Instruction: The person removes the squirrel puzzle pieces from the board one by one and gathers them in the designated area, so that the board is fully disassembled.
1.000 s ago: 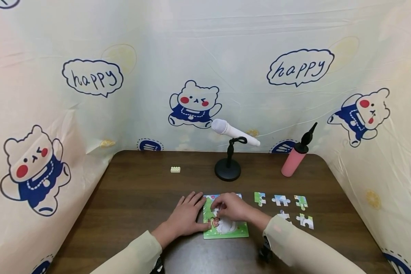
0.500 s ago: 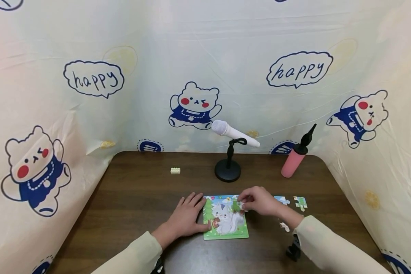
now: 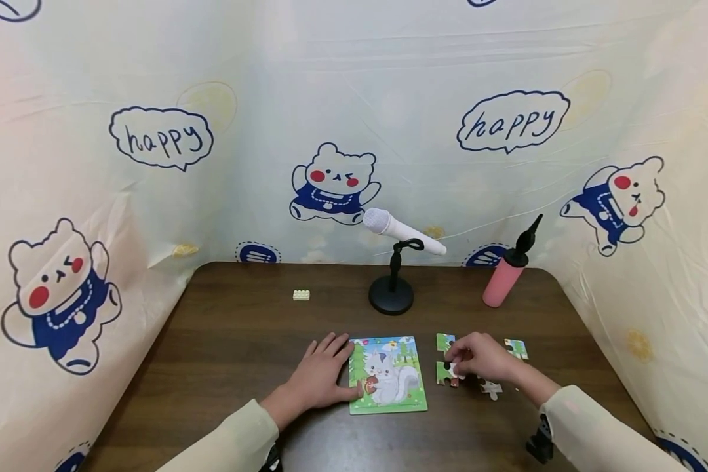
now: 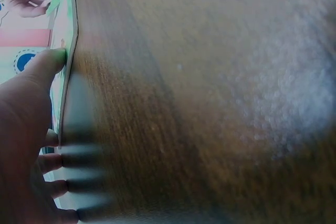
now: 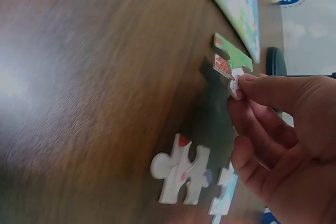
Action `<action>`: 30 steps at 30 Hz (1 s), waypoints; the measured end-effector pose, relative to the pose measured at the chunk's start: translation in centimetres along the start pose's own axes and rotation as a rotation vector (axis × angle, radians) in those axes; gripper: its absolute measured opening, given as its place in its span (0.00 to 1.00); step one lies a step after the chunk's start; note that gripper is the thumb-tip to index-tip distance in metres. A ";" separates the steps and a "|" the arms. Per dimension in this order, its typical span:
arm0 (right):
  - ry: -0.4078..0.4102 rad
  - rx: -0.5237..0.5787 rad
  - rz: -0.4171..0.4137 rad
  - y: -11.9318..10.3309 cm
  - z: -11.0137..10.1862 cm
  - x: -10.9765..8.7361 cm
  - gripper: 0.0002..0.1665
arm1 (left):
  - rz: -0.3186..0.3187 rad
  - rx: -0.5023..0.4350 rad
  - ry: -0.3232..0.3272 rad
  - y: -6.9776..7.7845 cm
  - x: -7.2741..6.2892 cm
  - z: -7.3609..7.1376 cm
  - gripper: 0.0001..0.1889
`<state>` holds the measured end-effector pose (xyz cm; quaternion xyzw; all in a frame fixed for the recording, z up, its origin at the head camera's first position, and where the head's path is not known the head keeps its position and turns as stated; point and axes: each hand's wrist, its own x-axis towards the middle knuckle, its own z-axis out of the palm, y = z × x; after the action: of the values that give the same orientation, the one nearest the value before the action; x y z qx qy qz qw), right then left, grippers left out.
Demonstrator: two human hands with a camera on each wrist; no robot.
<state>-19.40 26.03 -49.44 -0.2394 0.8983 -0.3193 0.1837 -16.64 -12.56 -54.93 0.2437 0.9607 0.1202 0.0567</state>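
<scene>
A small tab is all that the grip has

The right hand pinches a puzzle piece between thumb and fingers, holding it by its white tab while the green part sticks out toward the picture board. The piece is to the right of the board and apart from it. With so little in the grip, it could twist or slip out if the green part caught on something.

Other loose pieces crowd in on the worktop: a green piece just beyond, and a white piece near the curled fingers. A low sideways sweep might push either out of place, or flip one over.

The left hand lies with fingers spread, gripping nothing, its thumb over the board's left edge. That probably steadies only one side, so a bump on the far side could swing the board round
</scene>
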 end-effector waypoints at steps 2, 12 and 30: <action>-0.004 -0.034 -0.012 0.4 0.2 -0.1 0.08 | -0.002 -0.001 -0.001 0.0 0.0 0.1 0.52; 0.047 -0.166 -0.022 0.5 0.9 -0.1 0.09 | 0.003 0.004 0.001 0.1 -0.2 0.0 0.52; 0.087 -0.230 0.064 0.0 1.5 0.1 0.08 | 0.027 0.015 -0.024 -0.1 0.0 -0.8 0.52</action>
<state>-18.74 25.27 -50.56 -0.2161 0.9432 -0.2185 0.1260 -16.82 -12.76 -54.22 0.2585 0.9574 0.1108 0.0649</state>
